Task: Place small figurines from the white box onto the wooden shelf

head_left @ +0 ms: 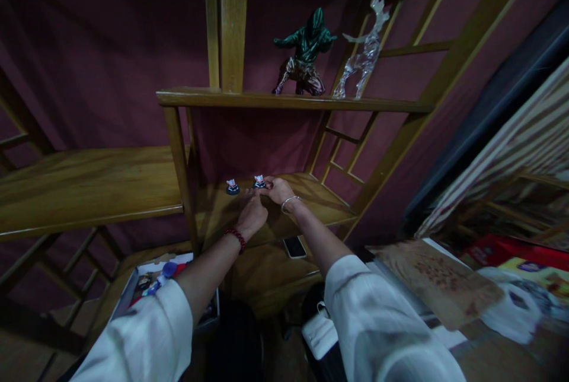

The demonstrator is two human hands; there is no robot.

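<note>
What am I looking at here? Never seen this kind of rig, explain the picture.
No machine: one camera on a person's head looks forward and down at their bare hands, and the single picture comes from it. The left hand wears a red bead bracelet, the right hand a silvery bangle. Both hands are at a small figurine on a wooden shelf; a similar figurine stands to its left. Above are a hooded green figure and a clear deer-like one; a phone lies lower down.
</note>
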